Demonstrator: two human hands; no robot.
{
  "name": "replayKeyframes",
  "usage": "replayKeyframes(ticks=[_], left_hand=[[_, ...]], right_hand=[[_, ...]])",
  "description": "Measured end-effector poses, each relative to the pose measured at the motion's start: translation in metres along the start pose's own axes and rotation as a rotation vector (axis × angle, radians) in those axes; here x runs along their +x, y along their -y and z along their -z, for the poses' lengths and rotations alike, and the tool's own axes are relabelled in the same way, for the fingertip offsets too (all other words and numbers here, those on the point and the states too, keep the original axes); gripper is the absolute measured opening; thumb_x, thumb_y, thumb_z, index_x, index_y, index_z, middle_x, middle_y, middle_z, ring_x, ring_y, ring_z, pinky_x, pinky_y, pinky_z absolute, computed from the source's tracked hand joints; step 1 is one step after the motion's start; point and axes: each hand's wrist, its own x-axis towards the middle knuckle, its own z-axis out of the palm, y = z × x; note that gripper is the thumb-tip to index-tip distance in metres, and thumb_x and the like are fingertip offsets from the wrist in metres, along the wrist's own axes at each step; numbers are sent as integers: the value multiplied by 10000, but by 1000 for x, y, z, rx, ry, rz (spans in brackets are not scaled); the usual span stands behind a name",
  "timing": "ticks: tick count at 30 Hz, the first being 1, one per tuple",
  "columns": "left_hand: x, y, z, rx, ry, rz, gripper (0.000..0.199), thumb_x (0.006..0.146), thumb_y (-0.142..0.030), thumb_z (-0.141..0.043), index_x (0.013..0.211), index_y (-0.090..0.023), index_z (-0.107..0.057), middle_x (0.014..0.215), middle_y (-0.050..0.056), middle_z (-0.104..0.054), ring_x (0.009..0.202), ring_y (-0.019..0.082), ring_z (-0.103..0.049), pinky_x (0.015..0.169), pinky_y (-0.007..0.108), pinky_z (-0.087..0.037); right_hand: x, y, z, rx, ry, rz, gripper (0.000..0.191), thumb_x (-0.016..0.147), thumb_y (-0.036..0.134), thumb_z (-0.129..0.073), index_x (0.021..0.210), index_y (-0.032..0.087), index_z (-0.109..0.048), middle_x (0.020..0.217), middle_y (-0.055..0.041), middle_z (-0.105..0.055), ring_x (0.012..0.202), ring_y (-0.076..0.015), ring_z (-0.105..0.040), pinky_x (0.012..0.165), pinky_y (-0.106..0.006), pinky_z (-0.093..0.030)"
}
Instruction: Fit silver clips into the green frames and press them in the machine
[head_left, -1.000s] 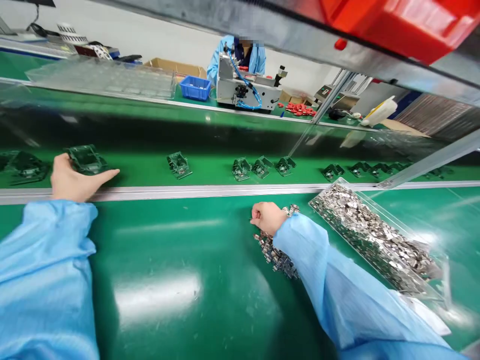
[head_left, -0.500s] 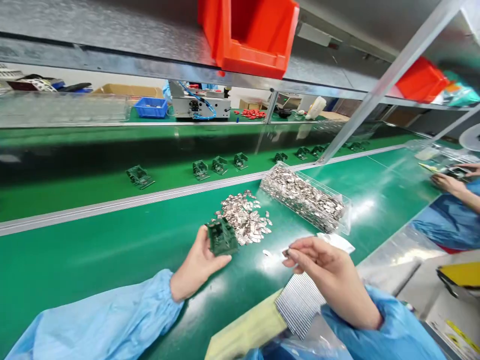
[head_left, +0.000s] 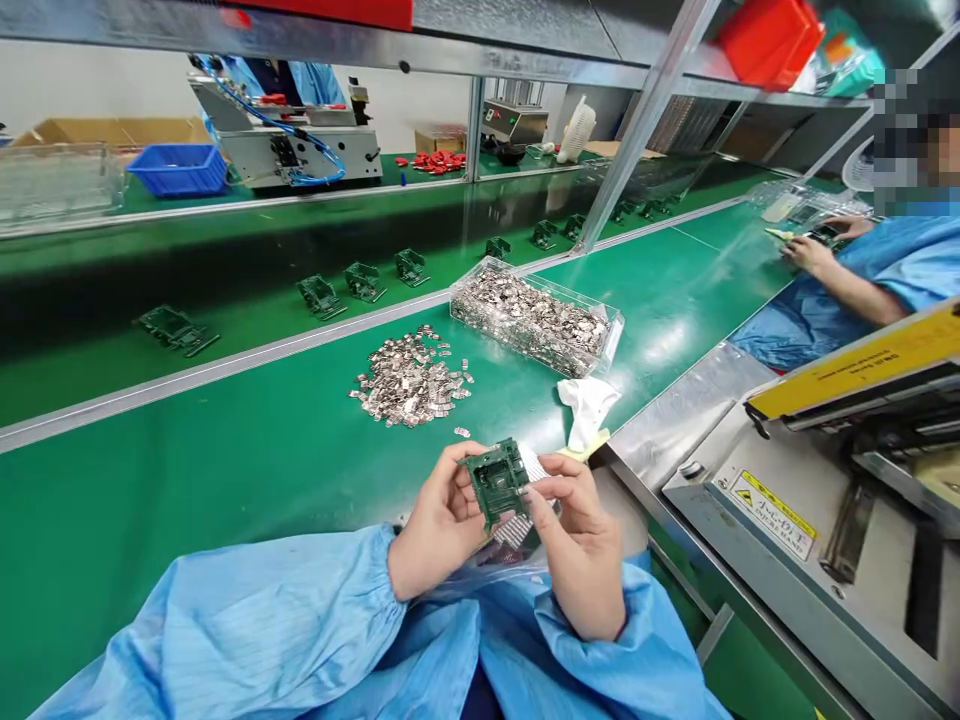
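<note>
Head view: the left hand (head_left: 435,520) grips a small green moulded part (head_left: 496,480) at its left edge, fingers clamped on it, thumb on top. The right hand (head_left: 581,530) meets the part from the right, thumb and forefinger pinched at its lower right corner; whether they hold a separate piece cannot be told. The part is boxy, with a recessed square face, and is held above the near edge of the glossy green bench (head_left: 187,470). Farther back lies a loose pile of small shiny metal clips (head_left: 409,378), and right of it a clear rectangular tray (head_left: 534,315) filled with the same clips. A crumpled white cloth (head_left: 586,405) lies near the tray. Similar green parts (head_left: 364,282) stand in a row on the far conveyor.
</note>
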Motion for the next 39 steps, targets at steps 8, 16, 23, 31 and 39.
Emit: replayKeyframes(ticks=[8, 16, 23, 31, 39], left_hand=[[-5, 3, 2, 29, 55, 16, 532, 705, -201, -806, 1124, -286, -489, 911, -16, -597, 690, 77, -603, 642, 164, -522], [-11, 13, 10, 191, 32, -27, 275, 891, -301, -609, 1142, -254, -505, 867, 9, -575, 664, 90, -530, 601, 174, -464], [-11, 12, 10, 225, 3, -30, 255, 892, -293, -600, 1130, -254, -518, 871, 11, -600, 685, 107, -559, 614, 193, -476], [-15, 11, 9, 347, -1, 44, 269, 871, -276, -612, 1135, -231, -575, 839, 25, -628, 649, 121, -558, 579, 207, -469], [-11, 11, 2, 415, 28, 23, 279, 827, -242, -651, 1101, -229, -600, 845, 18, -647, 668, 125, -581, 585, 207, -491]], right_hand=[[-5, -5, -13, -102, 3, 49, 65, 845, 259, -650, 788, 234, -670, 1160, -80, -544, 1149, -264, -512, 1012, -458, -386], [-7, -10, -19, -146, -18, 32, 78, 851, 261, -629, 795, 217, -596, 1139, -79, -576, 1121, -250, -541, 971, -410, -429], [-8, -6, -18, 182, 36, -290, 179, 826, 369, -675, 876, 211, -606, 805, -21, -645, 708, -164, -602, 602, -254, -489], [-10, -10, -20, 370, -45, -415, 281, 656, 318, -806, 706, 201, -556, 693, 18, -596, 591, -121, -538, 517, -216, -448], [-24, -19, 7, 255, -76, -337, 258, 805, 442, -701, 855, 211, -596, 745, -5, -620, 670, -149, -573, 595, -242, -489]])
